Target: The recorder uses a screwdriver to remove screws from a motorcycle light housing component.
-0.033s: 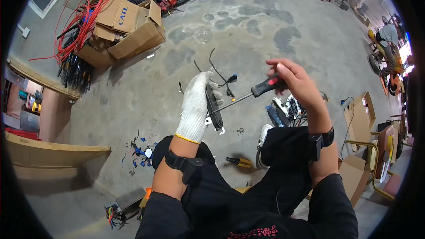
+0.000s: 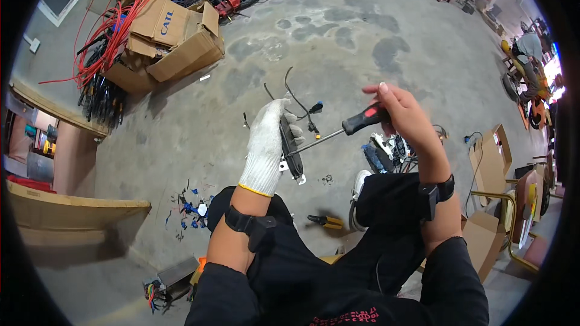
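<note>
Ribbed-knit-gloved left hand point(image 2: 266, 133), bare right hand point(image 2: 403, 110), narrow black casing point(image 2: 292, 152).
Left fingers clamp the casing; right fingers curl around a straight-shafted metal screwdriver point(image 2: 348, 127).

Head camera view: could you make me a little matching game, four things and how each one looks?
1. Left hand
2. Right hand
3. Screwdriver
4. Loose cables

A. Bright red
B. Bare, no glove
C. Black and red at one end
D. In a white glove

Pairs: 1-D, 2-B, 3-C, 4-A.
</note>
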`<state>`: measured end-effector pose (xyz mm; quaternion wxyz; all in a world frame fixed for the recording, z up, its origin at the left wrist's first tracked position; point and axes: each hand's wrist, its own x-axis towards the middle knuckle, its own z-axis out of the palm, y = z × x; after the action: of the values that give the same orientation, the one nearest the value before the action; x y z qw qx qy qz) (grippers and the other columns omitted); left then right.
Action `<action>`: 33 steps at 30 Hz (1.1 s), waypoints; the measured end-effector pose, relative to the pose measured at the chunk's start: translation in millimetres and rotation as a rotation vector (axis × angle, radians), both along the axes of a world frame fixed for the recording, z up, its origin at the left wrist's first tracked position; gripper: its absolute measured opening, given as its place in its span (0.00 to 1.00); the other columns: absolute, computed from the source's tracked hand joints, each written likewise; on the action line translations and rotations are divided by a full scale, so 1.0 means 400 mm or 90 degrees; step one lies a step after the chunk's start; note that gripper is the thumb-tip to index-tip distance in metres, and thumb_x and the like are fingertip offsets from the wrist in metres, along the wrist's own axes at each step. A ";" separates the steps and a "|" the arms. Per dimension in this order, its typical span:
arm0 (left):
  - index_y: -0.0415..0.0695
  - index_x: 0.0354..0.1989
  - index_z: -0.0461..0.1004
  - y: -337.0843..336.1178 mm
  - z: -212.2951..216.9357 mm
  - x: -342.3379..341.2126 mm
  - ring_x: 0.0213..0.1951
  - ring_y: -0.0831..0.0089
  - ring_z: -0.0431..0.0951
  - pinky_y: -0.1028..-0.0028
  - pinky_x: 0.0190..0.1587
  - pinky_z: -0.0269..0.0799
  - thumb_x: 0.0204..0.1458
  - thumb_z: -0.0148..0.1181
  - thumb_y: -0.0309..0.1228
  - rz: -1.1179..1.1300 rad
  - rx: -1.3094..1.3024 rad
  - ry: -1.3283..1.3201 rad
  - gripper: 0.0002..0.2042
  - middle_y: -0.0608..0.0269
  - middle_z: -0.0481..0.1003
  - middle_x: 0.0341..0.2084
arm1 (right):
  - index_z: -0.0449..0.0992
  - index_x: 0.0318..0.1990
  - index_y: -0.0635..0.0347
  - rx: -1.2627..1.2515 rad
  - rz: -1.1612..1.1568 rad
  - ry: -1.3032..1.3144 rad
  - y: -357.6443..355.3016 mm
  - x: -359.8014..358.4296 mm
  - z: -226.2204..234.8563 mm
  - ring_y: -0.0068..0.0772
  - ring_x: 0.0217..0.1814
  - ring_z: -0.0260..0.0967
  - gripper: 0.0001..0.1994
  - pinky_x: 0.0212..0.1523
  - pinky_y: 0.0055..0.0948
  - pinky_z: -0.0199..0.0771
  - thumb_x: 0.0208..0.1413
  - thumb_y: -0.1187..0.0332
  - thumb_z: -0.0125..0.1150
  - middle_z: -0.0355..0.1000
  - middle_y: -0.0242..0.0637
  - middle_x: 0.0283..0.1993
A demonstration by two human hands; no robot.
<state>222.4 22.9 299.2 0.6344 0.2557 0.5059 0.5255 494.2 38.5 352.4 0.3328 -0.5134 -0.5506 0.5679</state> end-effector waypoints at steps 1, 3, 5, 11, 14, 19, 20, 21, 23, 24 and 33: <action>0.41 0.51 0.72 -0.004 0.004 -0.005 0.26 0.71 0.77 0.67 0.30 0.78 0.64 0.51 0.43 0.004 -0.005 0.015 0.18 0.59 0.72 0.32 | 0.72 0.59 0.62 -0.040 0.018 -0.064 0.002 0.004 0.009 0.22 0.34 0.73 0.19 0.33 0.23 0.71 0.67 0.60 0.53 0.74 0.34 0.40; 0.41 0.51 0.72 -0.008 0.003 -0.008 0.25 0.71 0.77 0.68 0.30 0.78 0.64 0.51 0.43 0.002 0.000 0.005 0.18 0.59 0.72 0.32 | 0.72 0.59 0.62 0.022 0.003 -0.067 -0.020 -0.015 0.028 0.21 0.34 0.73 0.19 0.33 0.23 0.71 0.67 0.61 0.54 0.74 0.33 0.39; 0.41 0.51 0.72 -0.011 0.006 -0.004 0.26 0.71 0.77 0.68 0.30 0.78 0.64 0.51 0.43 -0.007 0.009 0.026 0.18 0.59 0.72 0.32 | 0.72 0.59 0.63 0.084 -0.011 -0.074 -0.028 -0.015 0.029 0.21 0.34 0.72 0.19 0.32 0.22 0.71 0.66 0.62 0.55 0.74 0.33 0.38; 0.41 0.52 0.72 -0.017 0.006 0.002 0.26 0.71 0.78 0.67 0.30 0.79 0.65 0.51 0.43 0.002 0.011 0.005 0.18 0.59 0.73 0.32 | 0.72 0.58 0.63 0.107 -0.031 0.021 -0.032 -0.017 0.022 0.18 0.28 0.68 0.19 0.27 0.21 0.68 0.64 0.64 0.59 0.74 0.30 0.36; 0.42 0.51 0.72 -0.020 0.008 -0.006 0.26 0.71 0.77 0.66 0.30 0.79 0.65 0.51 0.43 0.000 0.016 0.028 0.17 0.60 0.73 0.32 | 0.76 0.53 0.64 0.105 -0.077 -0.039 -0.038 -0.037 0.030 0.14 0.23 0.63 0.17 0.24 0.19 0.63 0.63 0.62 0.59 0.74 0.30 0.34; 0.43 0.51 0.73 -0.029 0.025 0.011 0.26 0.70 0.77 0.66 0.30 0.79 0.65 0.51 0.43 -0.006 -0.007 0.021 0.17 0.60 0.73 0.32 | 0.78 0.47 0.63 0.152 -0.135 0.004 -0.052 -0.046 0.049 0.12 0.23 0.62 0.15 0.23 0.17 0.59 0.60 0.61 0.62 0.77 0.31 0.32; 0.42 0.50 0.72 -0.029 0.024 0.011 0.26 0.70 0.78 0.67 0.30 0.79 0.65 0.50 0.43 -0.010 -0.013 0.015 0.17 0.59 0.73 0.32 | 0.78 0.46 0.62 0.151 -0.153 0.023 -0.049 -0.050 0.043 0.11 0.23 0.62 0.14 0.22 0.16 0.57 0.59 0.62 0.62 0.77 0.31 0.32; 0.42 0.50 0.72 -0.030 0.022 0.010 0.26 0.70 0.78 0.67 0.30 0.79 0.65 0.50 0.43 -0.011 -0.013 0.013 0.17 0.59 0.73 0.32 | 0.78 0.45 0.61 0.149 -0.173 0.040 -0.047 -0.052 0.040 0.11 0.23 0.62 0.14 0.22 0.16 0.56 0.58 0.62 0.63 0.78 0.30 0.31; 0.41 0.51 0.72 -0.031 0.018 0.009 0.26 0.71 0.77 0.67 0.31 0.79 0.65 0.50 0.43 -0.019 -0.005 -0.027 0.18 0.59 0.73 0.31 | 0.78 0.45 0.61 0.148 -0.178 0.052 -0.047 -0.055 0.037 0.11 0.23 0.63 0.13 0.22 0.16 0.56 0.58 0.62 0.63 0.78 0.30 0.32; 0.41 0.51 0.72 -0.031 0.021 0.009 0.26 0.71 0.77 0.67 0.31 0.79 0.65 0.50 0.43 -0.018 -0.005 -0.028 0.18 0.59 0.73 0.31 | 0.78 0.44 0.60 0.148 -0.182 0.066 -0.044 -0.055 0.036 0.11 0.24 0.63 0.13 0.22 0.16 0.56 0.58 0.62 0.63 0.78 0.30 0.32; 0.40 0.51 0.71 -0.034 0.037 0.009 0.26 0.71 0.77 0.67 0.32 0.79 0.65 0.49 0.44 -0.025 -0.002 0.002 0.19 0.60 0.73 0.30 | 0.77 0.45 0.58 0.142 -0.207 0.111 -0.027 -0.040 0.012 0.11 0.24 0.65 0.13 0.20 0.15 0.54 0.58 0.62 0.63 0.78 0.31 0.32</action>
<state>225.8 9.4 314.0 0.6442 0.2656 0.5027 0.5116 478.1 27.8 357.3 0.5215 -0.5041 -0.4890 0.4845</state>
